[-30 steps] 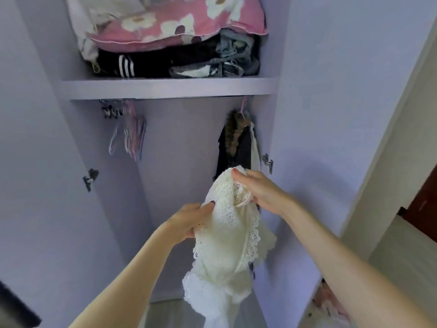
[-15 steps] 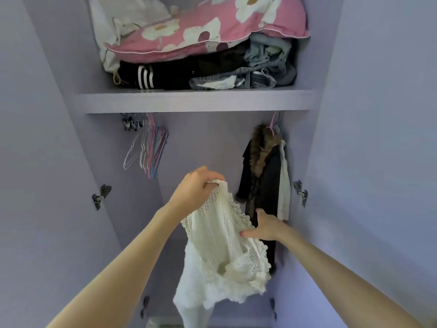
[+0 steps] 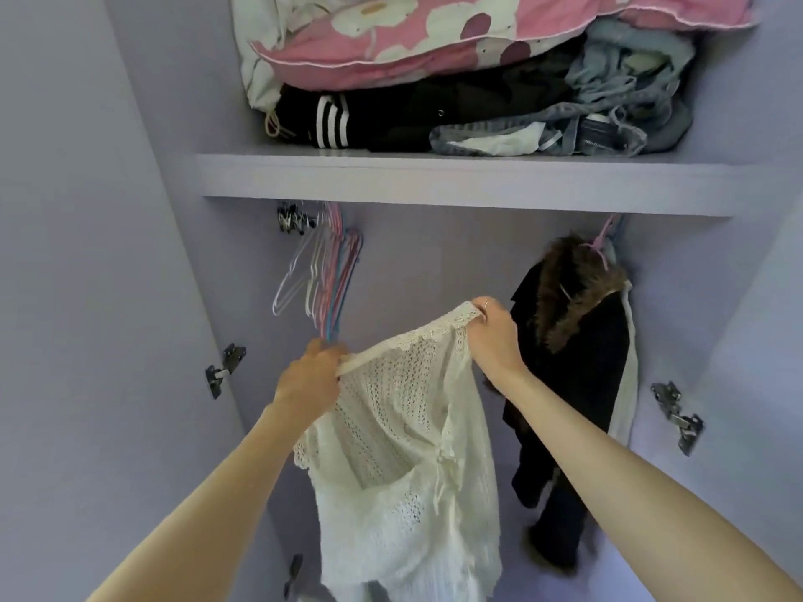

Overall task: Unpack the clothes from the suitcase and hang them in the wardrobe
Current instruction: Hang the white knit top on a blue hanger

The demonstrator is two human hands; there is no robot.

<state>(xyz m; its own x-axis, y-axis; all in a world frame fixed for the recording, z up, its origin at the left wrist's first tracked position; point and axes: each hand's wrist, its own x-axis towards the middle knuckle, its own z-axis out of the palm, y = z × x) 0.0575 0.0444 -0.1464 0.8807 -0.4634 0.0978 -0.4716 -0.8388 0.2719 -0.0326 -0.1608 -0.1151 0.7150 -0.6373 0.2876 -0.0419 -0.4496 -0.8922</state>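
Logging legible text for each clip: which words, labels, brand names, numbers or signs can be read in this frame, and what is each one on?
None can be read.
The black garment on the shelf shows only white stripes, no lettering.
The denim has a patch that might be a label, too blurred to read.
The white knit top, held by the left hand and right hand, shows no tag or print.
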